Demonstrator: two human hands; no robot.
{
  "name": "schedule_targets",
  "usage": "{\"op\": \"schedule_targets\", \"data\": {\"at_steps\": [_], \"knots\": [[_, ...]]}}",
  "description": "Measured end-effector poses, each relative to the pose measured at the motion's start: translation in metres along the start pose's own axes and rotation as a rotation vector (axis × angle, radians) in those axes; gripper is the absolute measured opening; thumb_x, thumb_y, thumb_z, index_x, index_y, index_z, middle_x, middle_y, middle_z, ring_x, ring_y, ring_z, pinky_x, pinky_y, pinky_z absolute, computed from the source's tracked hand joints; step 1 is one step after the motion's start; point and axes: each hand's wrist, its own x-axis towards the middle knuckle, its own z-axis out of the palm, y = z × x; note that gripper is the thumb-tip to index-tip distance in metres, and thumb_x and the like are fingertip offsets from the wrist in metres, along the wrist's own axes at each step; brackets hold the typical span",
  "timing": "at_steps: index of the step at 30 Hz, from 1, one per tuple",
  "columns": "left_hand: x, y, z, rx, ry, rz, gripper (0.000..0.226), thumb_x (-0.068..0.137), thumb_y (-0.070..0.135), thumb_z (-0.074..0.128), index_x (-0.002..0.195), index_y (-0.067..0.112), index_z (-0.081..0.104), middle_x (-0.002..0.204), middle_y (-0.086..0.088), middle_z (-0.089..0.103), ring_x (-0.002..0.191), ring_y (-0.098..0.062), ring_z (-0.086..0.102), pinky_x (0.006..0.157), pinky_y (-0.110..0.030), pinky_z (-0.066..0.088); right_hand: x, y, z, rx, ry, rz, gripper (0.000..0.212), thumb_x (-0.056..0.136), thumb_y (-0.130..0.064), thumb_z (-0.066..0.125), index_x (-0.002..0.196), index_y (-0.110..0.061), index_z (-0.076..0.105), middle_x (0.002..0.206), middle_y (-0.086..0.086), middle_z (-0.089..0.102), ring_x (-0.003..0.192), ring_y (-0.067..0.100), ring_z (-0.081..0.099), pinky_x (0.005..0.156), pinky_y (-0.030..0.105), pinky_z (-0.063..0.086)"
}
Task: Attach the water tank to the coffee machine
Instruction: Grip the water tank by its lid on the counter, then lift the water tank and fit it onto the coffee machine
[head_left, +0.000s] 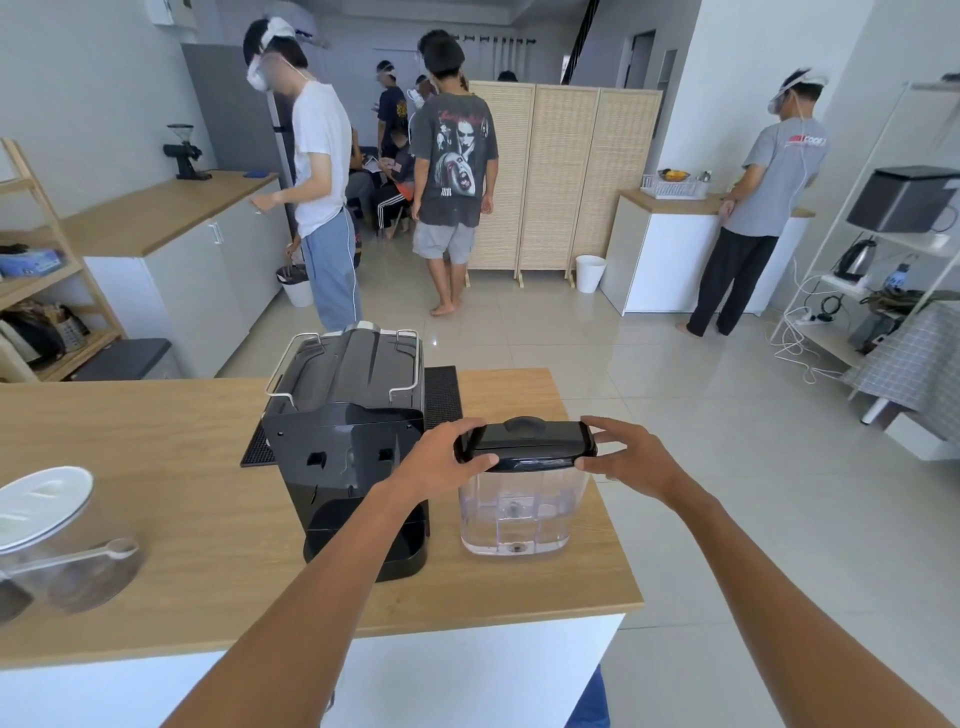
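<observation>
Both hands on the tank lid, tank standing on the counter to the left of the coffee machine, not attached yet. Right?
Wrong side. In the head view the water tank stands to the right of the coffee machine. The rest holds: left hand and right hand grip the lid ends, tank on the counter, not attached.

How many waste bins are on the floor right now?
2: one bin beside the left cabinets, by the person in the white shirt; another bin right of the folding screen. Others may be hidden.

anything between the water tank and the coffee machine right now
Only the left hand, gripping the lid end of the water tank; lower down, bare wooden counter separates it from the coffee machine, in the head view.
</observation>
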Motion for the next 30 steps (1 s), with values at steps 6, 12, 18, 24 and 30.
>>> {"op": "schedule_targets", "data": {"at_steps": [6, 12, 18, 24, 30], "knots": [[-0.012, -0.007, 0.02, -0.319, 0.03, -0.169, 0.081, 0.086, 0.054, 0.064, 0.153, 0.034, 0.025, 0.158, 0.006, 0.036, 0.143, -0.018, 0.035, 0.112, -0.034, 0.032, -0.011, 0.006, 0.009, 0.148, -0.019, 0.028, 0.076, 0.078, -0.042, 0.083, 0.145, -0.05, 0.049, 0.119, -0.013, 0.071, 0.11, 0.019, 0.068, 0.078, 0.03, 0.062], [-0.026, -0.002, 0.058, -0.416, 0.149, -0.393, 0.097, 0.082, 0.079, 0.041, 0.158, 0.028, 0.009, 0.165, 0.002, 0.021, 0.151, -0.022, 0.021, 0.114, -0.037, 0.024, -0.025, 0.011, 0.045, 0.344, 0.049, 0.05, 0.061, 0.094, -0.052, 0.061, 0.144, -0.066, 0.03, 0.134, -0.011, 0.06, 0.133, 0.02, 0.053, 0.093, 0.032, 0.05], [-0.029, -0.004, 0.077, -0.42, 0.266, -0.365, 0.089, 0.088, 0.068, 0.043, 0.158, 0.023, 0.011, 0.165, -0.001, 0.022, 0.15, -0.023, 0.025, 0.118, -0.039, 0.024, -0.031, 0.01, 0.066, 0.284, 0.179, -0.035, 0.059, 0.093, -0.054, 0.061, 0.136, -0.077, 0.028, 0.129, -0.037, 0.053, 0.129, 0.006, 0.051, 0.099, 0.022, 0.047], [-0.035, -0.013, 0.083, -0.386, 0.301, -0.219, 0.092, 0.088, 0.051, 0.062, 0.158, 0.026, 0.008, 0.162, 0.006, 0.027, 0.15, -0.015, 0.023, 0.116, -0.03, 0.023, -0.024, 0.032, 0.072, 0.251, 0.118, -0.025, 0.098, 0.08, -0.04, 0.083, 0.158, -0.043, 0.023, 0.146, -0.012, 0.054, 0.137, 0.014, 0.05, 0.106, 0.027, 0.046], [-0.033, -0.018, 0.09, -0.44, 0.353, -0.24, 0.095, 0.084, 0.047, 0.07, 0.157, 0.028, 0.012, 0.16, 0.006, 0.03, 0.148, -0.014, 0.025, 0.12, -0.038, 0.028, -0.019, 0.042, 0.081, 0.283, 0.181, -0.042, 0.091, 0.081, -0.037, 0.083, 0.156, -0.041, 0.033, 0.135, -0.025, 0.06, 0.134, 0.013, 0.053, 0.102, 0.026, 0.052]]}}
